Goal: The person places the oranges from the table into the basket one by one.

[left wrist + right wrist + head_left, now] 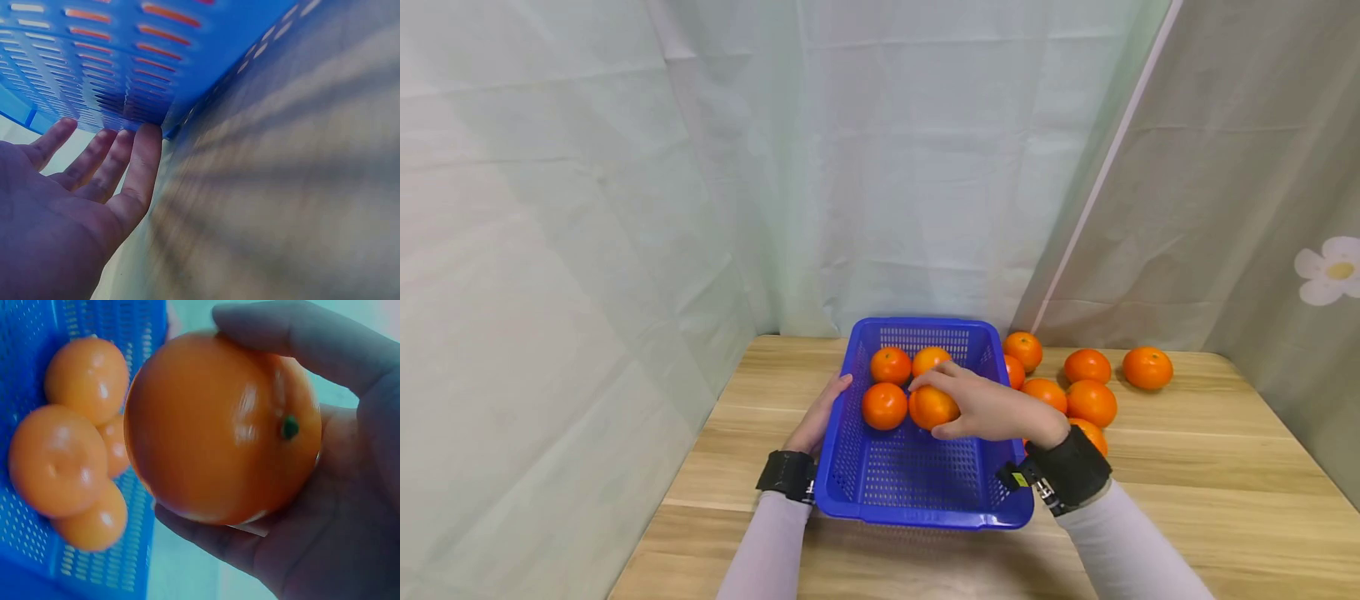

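Observation:
A blue plastic basket [917, 518] with slotted walls stands on the table, several oranges inside, among them one orange [883, 407] near its left wall. Over these, my right hand [981, 406] grips another orange [219, 431], thumb on one side and fingers on the other; its green stem end faces the palm side. The held orange overlaps one lying beneath it in the head view. At the basket's left side, my left hand [814, 417] lies along the outer wall. In the left wrist view its fingers [140, 162] extend toward the slotted wall, fingertips right at it.
Several loose oranges [1092, 403] lie on the wooden table [1195, 475] to the basket's right, some close against its wall. One orange [1147, 367] sits apart near the back edge. Pale curtains [910, 167] hang behind the table and to its sides.

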Motion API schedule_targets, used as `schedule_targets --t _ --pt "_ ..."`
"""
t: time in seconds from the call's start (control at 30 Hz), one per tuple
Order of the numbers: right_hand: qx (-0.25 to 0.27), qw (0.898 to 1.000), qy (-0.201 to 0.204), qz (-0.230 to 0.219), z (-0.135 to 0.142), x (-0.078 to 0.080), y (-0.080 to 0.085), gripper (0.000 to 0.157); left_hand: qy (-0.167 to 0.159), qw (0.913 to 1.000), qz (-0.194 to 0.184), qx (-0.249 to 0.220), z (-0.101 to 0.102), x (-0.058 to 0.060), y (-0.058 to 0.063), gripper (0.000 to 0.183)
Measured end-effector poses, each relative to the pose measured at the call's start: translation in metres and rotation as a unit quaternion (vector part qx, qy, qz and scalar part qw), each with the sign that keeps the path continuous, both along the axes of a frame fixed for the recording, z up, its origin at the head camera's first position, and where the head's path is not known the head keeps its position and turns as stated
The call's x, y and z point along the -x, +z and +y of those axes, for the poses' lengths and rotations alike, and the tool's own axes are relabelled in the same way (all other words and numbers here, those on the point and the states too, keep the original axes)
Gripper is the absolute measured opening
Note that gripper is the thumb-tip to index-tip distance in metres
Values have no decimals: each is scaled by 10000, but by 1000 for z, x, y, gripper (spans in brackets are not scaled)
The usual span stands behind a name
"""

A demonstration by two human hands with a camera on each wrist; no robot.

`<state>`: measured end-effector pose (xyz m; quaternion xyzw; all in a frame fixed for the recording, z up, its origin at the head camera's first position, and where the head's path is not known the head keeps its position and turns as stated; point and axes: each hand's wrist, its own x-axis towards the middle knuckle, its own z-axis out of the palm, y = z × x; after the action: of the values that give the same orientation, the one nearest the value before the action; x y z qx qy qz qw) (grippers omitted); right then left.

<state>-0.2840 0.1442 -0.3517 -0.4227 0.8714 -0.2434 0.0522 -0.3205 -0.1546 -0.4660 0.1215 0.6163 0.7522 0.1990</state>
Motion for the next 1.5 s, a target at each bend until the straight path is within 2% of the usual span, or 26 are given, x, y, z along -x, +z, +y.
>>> schedule_targets --t 0.1,0.27,0.5,0.63,0.83,1.07,1.3,1.5 --pt "-137 9994 235 216 -12 2 -5 51 45 10000 7 30 0 -1 1 56" --pt "-390 9979 424 305 -31 4 -16 52 72 9999 122 54 2 0 -1 57" --pt "-680 9930 638 728 -49 7 -31 59 -93 9996 281 -27 6 2 -3 56" --pt "-774 9900 791 880 -54 7 -36 61 -184 9993 331 -54 6 4 -2 56" --pt "-998 9849 973 1028 -60 5 -41 63 -72 9996 259 115 5 3 -2 58" --pt "-898 9790 1198 1383 -71 5 -51 64 -35 9992 396 92 5 4 -3 57" --pt "-986 9781 1195 1393 -75 5 -54 65 42 9989 423 174 5 5 -4 57" --pt "-1219 9715 1216 1630 -77 6 -59 60 117 9990 374 220 6 4 -3 58"
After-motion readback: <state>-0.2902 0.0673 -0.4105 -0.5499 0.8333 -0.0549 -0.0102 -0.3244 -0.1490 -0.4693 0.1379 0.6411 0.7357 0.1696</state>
